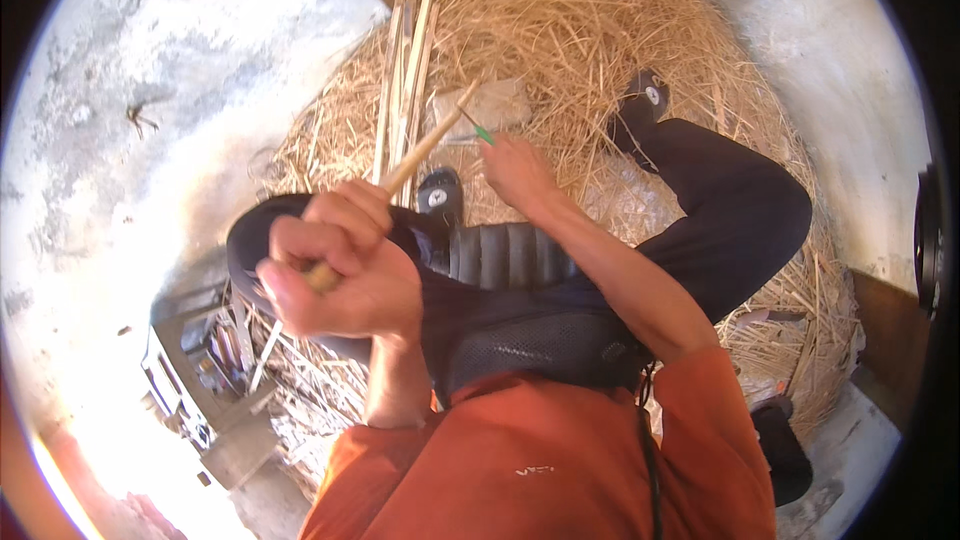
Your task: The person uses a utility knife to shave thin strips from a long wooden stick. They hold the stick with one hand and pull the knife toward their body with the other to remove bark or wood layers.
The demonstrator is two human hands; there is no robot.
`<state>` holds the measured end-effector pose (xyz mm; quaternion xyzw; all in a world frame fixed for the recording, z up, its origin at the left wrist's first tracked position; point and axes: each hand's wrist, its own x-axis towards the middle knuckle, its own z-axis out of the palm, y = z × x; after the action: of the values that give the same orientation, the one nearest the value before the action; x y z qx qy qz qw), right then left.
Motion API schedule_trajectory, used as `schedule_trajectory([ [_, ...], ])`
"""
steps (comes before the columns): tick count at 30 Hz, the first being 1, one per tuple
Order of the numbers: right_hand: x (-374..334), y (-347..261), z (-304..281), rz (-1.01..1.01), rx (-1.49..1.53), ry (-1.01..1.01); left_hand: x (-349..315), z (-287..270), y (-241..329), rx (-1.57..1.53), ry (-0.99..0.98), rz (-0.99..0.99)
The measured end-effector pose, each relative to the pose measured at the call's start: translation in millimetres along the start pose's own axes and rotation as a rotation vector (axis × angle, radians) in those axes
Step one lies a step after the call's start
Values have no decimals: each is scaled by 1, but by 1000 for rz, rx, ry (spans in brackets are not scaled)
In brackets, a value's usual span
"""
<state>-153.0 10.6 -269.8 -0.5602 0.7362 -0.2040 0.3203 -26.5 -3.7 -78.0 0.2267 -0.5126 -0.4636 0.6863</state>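
My left hand [345, 270] is wrapped round the near end of a pale, slender bamboo stick [428, 143]. The stick slants up and away to the right, its far end above a grey block on the floor. My right hand [520, 178] is closed on a knife with a green handle [484, 135]. Its short, thin blade meets the stick close to the far tip; how deep the edge sits is too small to tell. Both hands are held above my bent legs.
Pale shavings [590, 30] cover the floor. Long bamboo strips [405, 75] lie beyond my left hand, beside the grey block [490, 105]. A worn wall [200, 70] rises at left. A wooden frame with odds and ends [190, 370] stands lower left. A long-bladed tool [770, 317] lies at right.
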Motion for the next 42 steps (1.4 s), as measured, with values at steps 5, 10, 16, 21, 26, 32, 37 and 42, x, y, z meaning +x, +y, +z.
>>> schedule_trajectory([
  [5, -8, -6, -8, 108, 81, 71, 15, -9, 0, 53, 149, -17],
  [10, -23, -56, -63, -4, 321, 5, 22, -12, 4, 72, 164, -34],
  [16, 17, -14, 31, 78, 309, 152, 19, -7, 2, 54, 144, -46],
  [21, 34, 21, 36, 237, 259, 77, 18, -12, 2, 62, 53, -46],
  [26, -31, -67, -43, -110, 601, 2, 21, -28, 1, -9, 64, -18],
  [32, -70, -106, -45, -146, 624, -25, 18, -5, 1, 98, 283, 34],
  [37, -54, -106, -41, -113, 414, -8, 20, 4, -1, 150, 373, 11],
  [42, -14, -48, -19, 72, 221, 116, 4, 6, 1, 87, 162, 18],
])
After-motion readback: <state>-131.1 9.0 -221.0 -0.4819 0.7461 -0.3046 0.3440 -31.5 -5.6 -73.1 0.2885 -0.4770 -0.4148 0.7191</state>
